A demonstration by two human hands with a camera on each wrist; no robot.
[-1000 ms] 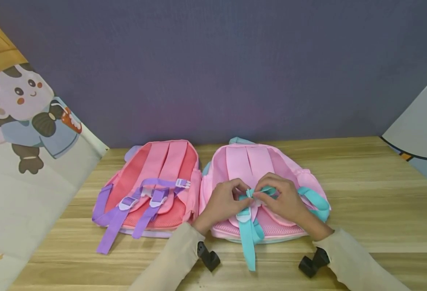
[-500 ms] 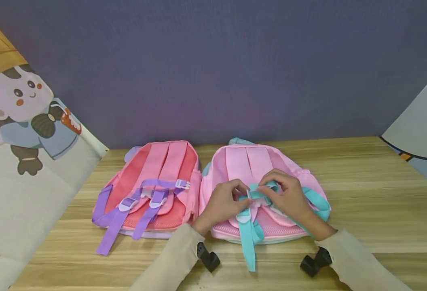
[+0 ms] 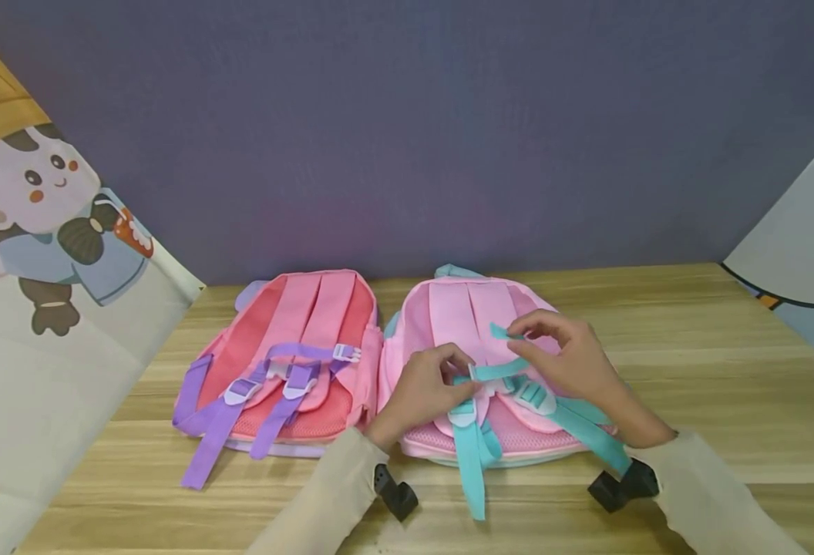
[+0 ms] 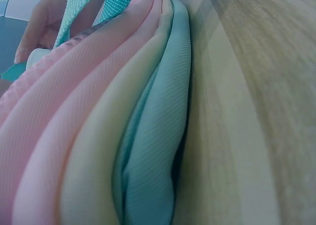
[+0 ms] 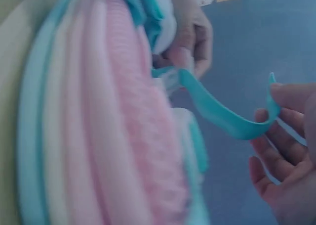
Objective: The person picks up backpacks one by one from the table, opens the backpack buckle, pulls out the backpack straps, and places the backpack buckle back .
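Note:
A light pink backpack (image 3: 449, 308) with teal straps lies with its shoulder-strap side up on the wooden table (image 3: 691, 362). Over its lower middle, my left hand (image 3: 421, 393) pinches a white plastic buckle (image 5: 169, 81) between thumb and fingers. From that buckle a narrow teal strap (image 5: 222, 118) runs across to my right hand (image 3: 573, 358), which pinches its free end between thumb and forefinger. The strap sags in a curve in the right wrist view. Below, a teal webbing tail (image 3: 472, 466) hangs past the bag's edge. My left fingertips partly hide the buckle.
A coral-pink backpack (image 3: 296, 301) with purple straps (image 3: 213, 443) lies against the pink one on the left. Behind both rises a dark grey-blue panel (image 3: 407, 139). A white panel with a cartoon figure (image 3: 60, 200) stands at the left.
My right hand has moved right and up from beside the left hand, drawing out the teal strap end. My left hand stays at the buckle. The coral-pink backpack has not moved.

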